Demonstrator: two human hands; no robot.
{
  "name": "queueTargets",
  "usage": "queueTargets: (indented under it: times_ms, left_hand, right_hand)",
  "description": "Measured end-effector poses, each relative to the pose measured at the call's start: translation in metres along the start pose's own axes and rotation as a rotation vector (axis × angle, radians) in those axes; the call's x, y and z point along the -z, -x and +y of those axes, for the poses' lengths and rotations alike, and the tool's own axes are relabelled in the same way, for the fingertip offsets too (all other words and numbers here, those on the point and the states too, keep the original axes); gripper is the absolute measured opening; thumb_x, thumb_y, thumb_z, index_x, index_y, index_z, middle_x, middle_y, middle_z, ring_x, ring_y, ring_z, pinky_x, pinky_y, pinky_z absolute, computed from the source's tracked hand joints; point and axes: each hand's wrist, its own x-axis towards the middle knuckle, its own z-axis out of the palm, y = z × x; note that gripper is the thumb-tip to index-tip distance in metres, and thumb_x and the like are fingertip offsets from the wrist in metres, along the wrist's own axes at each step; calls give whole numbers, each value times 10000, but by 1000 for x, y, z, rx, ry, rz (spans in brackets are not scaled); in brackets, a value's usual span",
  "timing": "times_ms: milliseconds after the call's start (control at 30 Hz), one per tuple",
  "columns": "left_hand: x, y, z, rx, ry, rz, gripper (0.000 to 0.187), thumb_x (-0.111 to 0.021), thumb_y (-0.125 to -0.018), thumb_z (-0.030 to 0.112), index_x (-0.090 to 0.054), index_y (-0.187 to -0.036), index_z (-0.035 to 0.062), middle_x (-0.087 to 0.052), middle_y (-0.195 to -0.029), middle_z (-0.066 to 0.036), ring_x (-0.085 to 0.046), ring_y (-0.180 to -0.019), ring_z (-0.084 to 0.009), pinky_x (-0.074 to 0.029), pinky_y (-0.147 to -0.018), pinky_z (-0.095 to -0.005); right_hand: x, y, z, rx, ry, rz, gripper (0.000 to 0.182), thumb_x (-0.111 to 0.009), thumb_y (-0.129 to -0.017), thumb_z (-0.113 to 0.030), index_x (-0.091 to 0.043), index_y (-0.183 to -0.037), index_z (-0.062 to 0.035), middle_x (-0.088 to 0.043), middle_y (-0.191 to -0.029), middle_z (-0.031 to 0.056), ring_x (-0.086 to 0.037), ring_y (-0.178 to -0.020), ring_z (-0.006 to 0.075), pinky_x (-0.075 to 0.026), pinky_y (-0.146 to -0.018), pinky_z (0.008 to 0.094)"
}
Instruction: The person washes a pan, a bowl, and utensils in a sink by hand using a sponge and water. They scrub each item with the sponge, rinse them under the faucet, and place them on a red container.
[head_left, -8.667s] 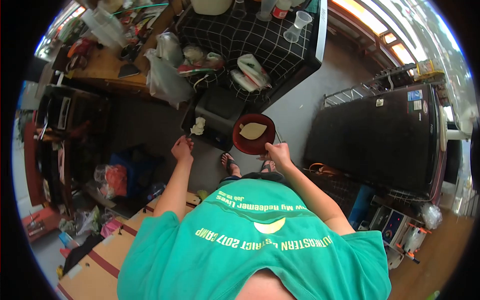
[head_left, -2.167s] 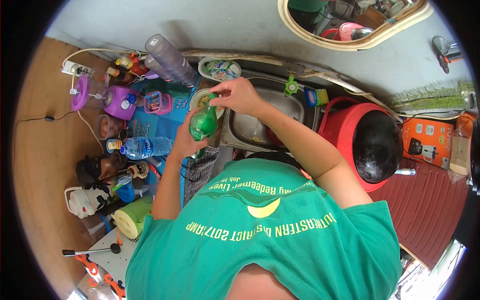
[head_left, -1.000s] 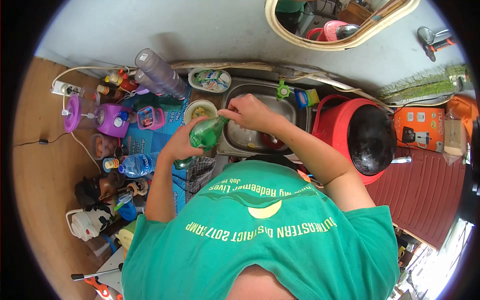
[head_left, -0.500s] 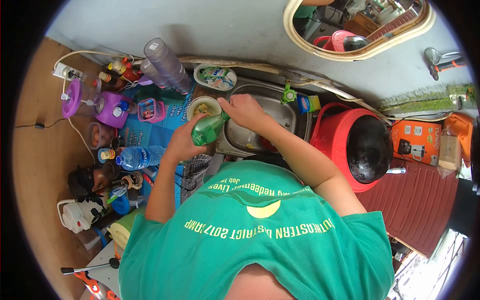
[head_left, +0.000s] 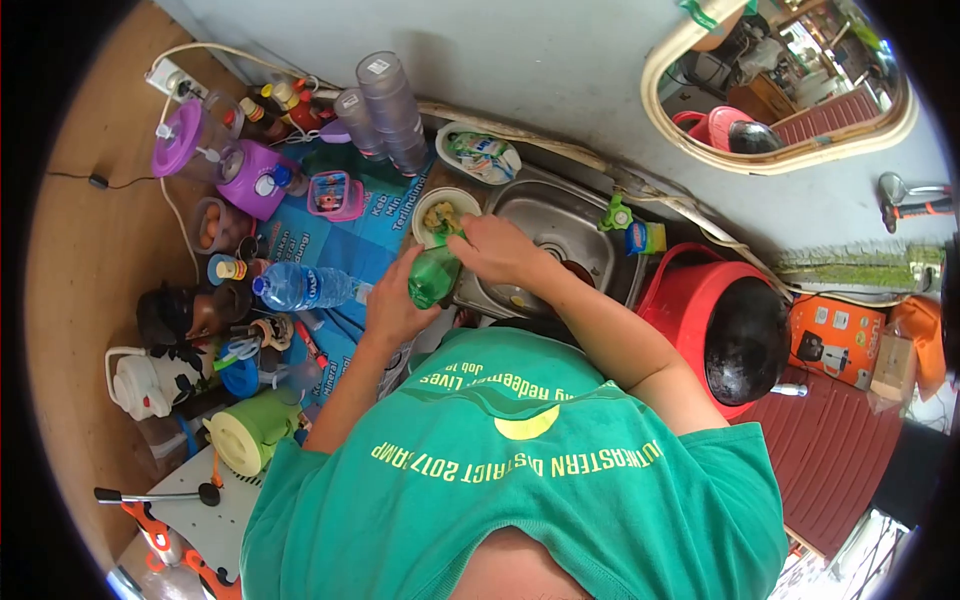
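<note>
My left hand (head_left: 393, 303) is wrapped around the body of a green plastic bottle (head_left: 432, 278). Fingers of my right hand (head_left: 497, 248) are closed at the bottle's narrow end; they hide its cap or opening. That end lies right by the near rim of a white bowl (head_left: 421, 229). Inside the bowl is some yellowish-green food (head_left: 440, 217). Just right of my right hand is a metal sink (head_left: 565, 222).
A white tub (head_left: 455, 135) with packets stands behind the bowl. Left are a clear water bottle (head_left: 310, 287), stacked tumblers (head_left: 390, 105) and a purple blender (head_left: 250, 180). Right are a sponge (head_left: 645, 238) and a red bucket (head_left: 680, 315) holding a black pan (head_left: 745, 345).
The view has swung, so the surroundings sit farther right and lower. The bottle's narrow end and my right hand have come closer to the bowl; both hands stay on the bottle.
</note>
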Motion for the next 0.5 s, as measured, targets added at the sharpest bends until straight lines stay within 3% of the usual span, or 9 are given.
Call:
queueTargets:
  times_ms: [67,133,267,367,433,500]
  left_hand:
    - [-2,7,-2,41,38,58,887,-792,-588,170,-422,-1393,135,-604,-1167,-181,-613,-1028,-393,-525,-841,-467]
    - [-6,13,-6,56,-15,68,903,-798,-586,172,-414,-1402,122,-597,-1172,-191,-606,-1041,-391,-524,-849,-463]
    - [-7,21,-14,32,-29,52,930,-813,-578,169,-407,-1414,137,-593,-1170,-190,-594,-1063,-384,-516,-870,-460]
    - [-3,23,-15,36,-106,48,950,-830,-568,165,-406,-1418,141,-592,-1164,-183,-583,-1087,-371,-506,-892,-457]
    - [-2,22,-16,25,-152,121,961,-841,-565,165,-402,-1419,120,-589,-1181,-184,-574,-1112,-362,-501,-899,-452]
    - [3,13,-16,42,-143,185,952,-839,-572,167,-401,-1415,100,-587,-1196,-190,-578,-1113,-366,-502,-902,-445]
  right_hand:
    - [-5,-5,5,139,-122,74,607,-391,-979,-493,-635,-826,42,-623,-731,269,-609,-738,474,-476,-680,534]
    - [4,-11,0,-42,-131,-252,688,-403,-959,-506,-677,-690,65,-625,-690,295,-641,-723,458,-508,-729,513]
    - [11,-13,-19,-238,-114,-261,735,-392,-959,-548,-675,-660,61,-617,-666,289,-643,-732,452,-506,-734,507]
    - [-8,-25,-11,-81,-79,-84,769,-385,-945,-605,-686,-711,63,-635,-729,295,-644,-750,462,-509,-743,497]
    - [-6,-34,-9,-317,-140,-137,744,-428,-919,-612,-695,-793,71,-660,-813,297,-663,-793,447,-519,-774,491]
    - [-32,-48,32,-363,-17,-111,679,-465,-916,-550,-685,-840,88,-668,-834,297,-679,-765,426,-542,-739,479]
